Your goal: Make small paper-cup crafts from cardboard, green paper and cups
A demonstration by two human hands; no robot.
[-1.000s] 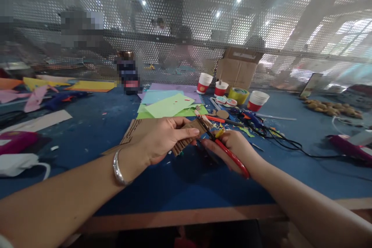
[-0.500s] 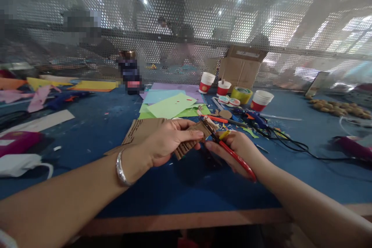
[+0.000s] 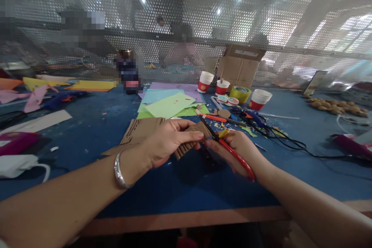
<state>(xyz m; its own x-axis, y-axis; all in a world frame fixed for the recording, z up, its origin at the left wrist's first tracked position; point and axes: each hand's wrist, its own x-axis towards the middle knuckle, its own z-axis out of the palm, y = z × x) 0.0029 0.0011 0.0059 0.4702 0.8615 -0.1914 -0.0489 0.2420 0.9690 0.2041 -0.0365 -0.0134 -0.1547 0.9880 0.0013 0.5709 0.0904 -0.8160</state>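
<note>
Between the thumb and fingers of my left hand (image 3: 167, 139) is a small piece of corrugated cardboard (image 3: 183, 148), its ridged side partly showing. My right hand (image 3: 240, 147) is closed around red-handled scissors (image 3: 237, 155); a bit of yellow shows by their pivot. The dark blades reach to the cardboard's right edge, right by my left fingertips. A larger sheet of brown cardboard (image 3: 142, 128) lies on the table behind my left wrist. My fingers hide part of the small piece and most of the grip on the scissors.
Coloured paper sheets (image 3: 170, 104) lie beyond my hands. Paper cups (image 3: 260, 99), yellow tape (image 3: 240, 93) and an orange cutter (image 3: 214, 117) sit farther back among scraps. A blue glue gun (image 3: 255, 117) trails a black cord to the right. The table's front edge (image 3: 186, 219) is close.
The scissor blades, earlier around a strip at the cardboard's right edge, now show plainly, and that strip is gone from the edge. Both hands have stayed nearly in place.
</note>
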